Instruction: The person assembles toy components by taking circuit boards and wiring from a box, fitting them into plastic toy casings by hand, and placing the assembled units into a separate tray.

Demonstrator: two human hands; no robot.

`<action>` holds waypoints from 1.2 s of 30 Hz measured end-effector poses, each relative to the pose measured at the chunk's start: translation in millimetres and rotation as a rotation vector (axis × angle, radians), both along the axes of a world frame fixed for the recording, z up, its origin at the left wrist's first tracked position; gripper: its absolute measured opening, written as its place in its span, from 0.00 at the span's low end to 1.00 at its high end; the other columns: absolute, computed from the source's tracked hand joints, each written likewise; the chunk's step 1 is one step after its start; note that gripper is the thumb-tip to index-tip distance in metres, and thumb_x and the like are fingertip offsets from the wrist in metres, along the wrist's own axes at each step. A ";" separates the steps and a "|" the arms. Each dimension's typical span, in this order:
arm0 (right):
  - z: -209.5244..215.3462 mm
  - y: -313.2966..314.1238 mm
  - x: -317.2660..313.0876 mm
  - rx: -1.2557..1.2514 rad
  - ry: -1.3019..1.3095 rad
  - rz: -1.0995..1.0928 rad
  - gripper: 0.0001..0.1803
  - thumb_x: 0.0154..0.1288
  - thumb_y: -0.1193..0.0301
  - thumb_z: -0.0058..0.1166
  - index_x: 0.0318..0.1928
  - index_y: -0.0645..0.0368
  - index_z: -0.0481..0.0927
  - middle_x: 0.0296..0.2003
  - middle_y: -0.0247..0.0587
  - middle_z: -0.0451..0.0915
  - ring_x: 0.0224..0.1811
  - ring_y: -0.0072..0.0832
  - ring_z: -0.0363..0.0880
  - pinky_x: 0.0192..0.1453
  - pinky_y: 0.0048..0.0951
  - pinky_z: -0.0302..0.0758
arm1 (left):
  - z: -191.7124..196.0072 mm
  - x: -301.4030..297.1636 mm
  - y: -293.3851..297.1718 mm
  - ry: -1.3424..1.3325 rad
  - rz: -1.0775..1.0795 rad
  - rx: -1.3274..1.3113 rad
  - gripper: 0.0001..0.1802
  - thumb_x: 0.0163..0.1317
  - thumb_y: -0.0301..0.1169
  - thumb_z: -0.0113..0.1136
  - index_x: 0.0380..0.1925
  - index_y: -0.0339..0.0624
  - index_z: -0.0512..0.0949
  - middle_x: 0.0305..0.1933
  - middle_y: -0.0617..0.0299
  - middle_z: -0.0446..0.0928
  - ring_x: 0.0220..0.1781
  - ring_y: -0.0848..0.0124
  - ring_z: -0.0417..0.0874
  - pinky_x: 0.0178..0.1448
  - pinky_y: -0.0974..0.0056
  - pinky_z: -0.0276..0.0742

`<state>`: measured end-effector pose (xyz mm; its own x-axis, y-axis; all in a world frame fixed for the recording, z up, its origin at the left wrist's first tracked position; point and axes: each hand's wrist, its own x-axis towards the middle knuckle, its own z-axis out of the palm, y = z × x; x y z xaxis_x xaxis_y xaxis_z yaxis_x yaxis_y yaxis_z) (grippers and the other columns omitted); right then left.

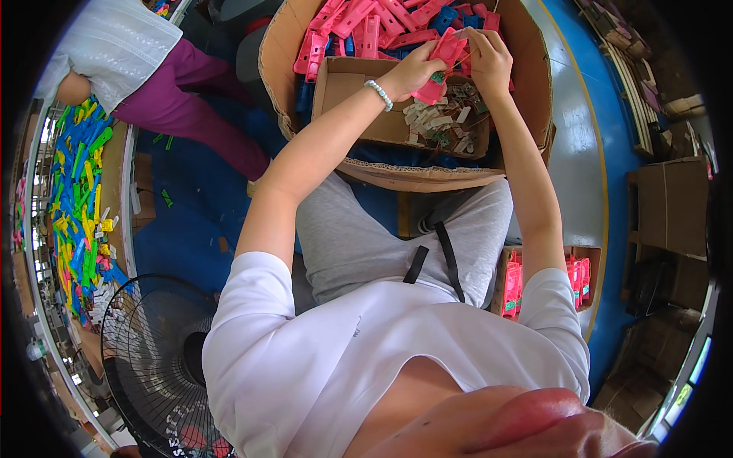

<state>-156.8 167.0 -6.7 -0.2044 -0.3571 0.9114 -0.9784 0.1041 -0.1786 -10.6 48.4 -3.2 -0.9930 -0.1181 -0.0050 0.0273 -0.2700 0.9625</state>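
My left hand [411, 75], with a beaded bracelet at its wrist, is closed around a pink plastic casing [449, 49] that has a small green piece at its lower part. At the casing's right side, my right hand [491, 62] has its fingers pinched together; what they hold, if anything, is too small to make out. Below both hands is a shallow cardboard tray [333, 95] containing small white parts with thin wires [441, 118]. It rests in a large cardboard box [279, 57], where many pink casings [359, 21] and some blue ones [443, 18] are piled.
Right of my legs, a small carton [595, 284] holds pink casings with green pieces. A black fan [153, 359] stands at lower left. Another person in purple trousers [187, 99] is beside a table heaped with coloured plastic parts [80, 198]. Cardboard boxes [672, 206] line the right.
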 end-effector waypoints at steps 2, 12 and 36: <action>5.9 0.3 2.3 0.018 0.048 0.043 0.15 0.56 0.80 0.56 0.45 0.58 0.82 0.37 0.38 0.80 0.35 0.38 0.82 0.38 0.35 0.80 | -1.8 -1.0 -1.3 0.034 0.016 -0.042 0.20 0.70 0.30 0.51 0.61 0.43 0.66 0.39 0.59 0.76 0.27 0.67 0.82 0.32 0.61 0.82; 2.3 1.8 2.5 -0.052 -0.389 0.033 0.06 0.63 0.75 0.59 0.40 0.58 0.85 0.28 0.37 0.79 0.32 0.34 0.80 0.37 0.29 0.75 | 4.3 -1.5 7.0 0.031 -0.034 -0.007 0.17 0.73 0.38 0.51 0.56 0.42 0.68 0.35 0.59 0.75 0.26 0.69 0.82 0.29 0.62 0.81; -19.1 -11.0 3.7 -0.009 -0.508 0.185 0.11 0.63 0.75 0.55 0.47 0.60 0.79 0.31 0.49 0.82 0.33 0.40 0.83 0.38 0.34 0.76 | 14.4 1.6 8.4 0.042 -0.042 0.062 0.30 0.74 0.56 0.40 0.46 0.37 0.73 0.31 0.56 0.79 0.24 0.69 0.81 0.29 0.64 0.79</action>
